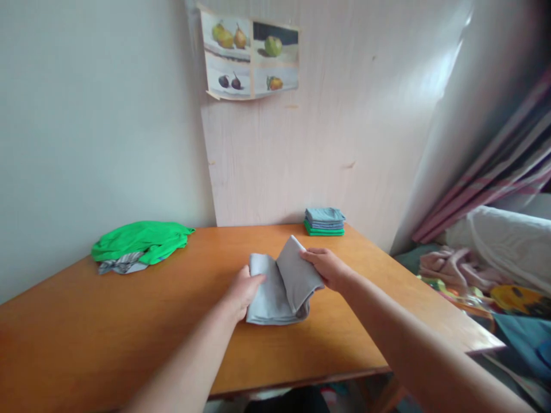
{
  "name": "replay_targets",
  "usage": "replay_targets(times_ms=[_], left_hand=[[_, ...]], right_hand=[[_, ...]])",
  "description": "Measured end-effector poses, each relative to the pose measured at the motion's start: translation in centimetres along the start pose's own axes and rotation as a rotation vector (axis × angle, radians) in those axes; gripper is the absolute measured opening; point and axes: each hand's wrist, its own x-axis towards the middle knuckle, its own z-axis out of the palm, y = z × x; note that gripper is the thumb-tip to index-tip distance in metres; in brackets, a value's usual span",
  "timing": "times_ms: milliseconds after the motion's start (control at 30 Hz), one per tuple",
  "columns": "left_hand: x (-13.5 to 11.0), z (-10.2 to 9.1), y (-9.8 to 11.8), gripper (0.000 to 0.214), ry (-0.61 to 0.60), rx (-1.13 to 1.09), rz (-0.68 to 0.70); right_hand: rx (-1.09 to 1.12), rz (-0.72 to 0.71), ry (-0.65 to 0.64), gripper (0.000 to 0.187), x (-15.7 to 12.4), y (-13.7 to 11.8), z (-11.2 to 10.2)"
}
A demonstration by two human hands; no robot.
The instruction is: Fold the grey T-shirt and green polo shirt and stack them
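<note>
A light grey cloth (275, 289) lies partly folded in the middle of the orange wooden table (129, 338). My right hand (328, 267) pinches its raised right flap, lifted and tilted over toward the left. My left hand (243, 291) presses on the cloth's left part, fingers bent onto the fabric. The cloth's lower layers lie flat on the table.
A small stack of folded blue and green cloths (324, 221) sits at the table's far edge by the wall. A loose heap with a bright green garment (140, 242) lies at the far left. Bedding and clutter (486, 269) fill the right side beyond the table.
</note>
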Motion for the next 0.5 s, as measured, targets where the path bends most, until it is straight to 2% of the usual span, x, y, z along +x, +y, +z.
replay_targets(times_ms=[133,233,300,367,433,500], left_hand=[[-0.2,-4.4,-0.2,0.035,0.06,0.129,0.002],[-0.4,-6.2,-0.2,0.048,0.183,0.375,0.072],[-0.6,-6.4,0.0,0.056,0.321,0.634,0.191],[-0.8,-6.0,0.3,0.051,0.385,0.87,0.323],[-0.9,-5.1,0.6,0.037,0.339,0.99,0.404],[-1.0,-3.9,0.8,0.029,0.263,1.029,0.416]], right_hand=[[-0.186,0.066,0.103,0.027,0.1,2.3,-1.9],[-0.357,0.078,0.176,0.025,0.2,3.8,-2.8],[-0.437,0.04,0.224,0.016,0.2,3.9,-2.8],[-0.579,-0.065,0.288,0.011,0.0,3.3,-2.2],[-0.8,-0.186,0.326,0.013,-0.3,2.7,-0.9],[-0.985,-0.237,0.277,0.023,-0.8,2.2,0.8]])
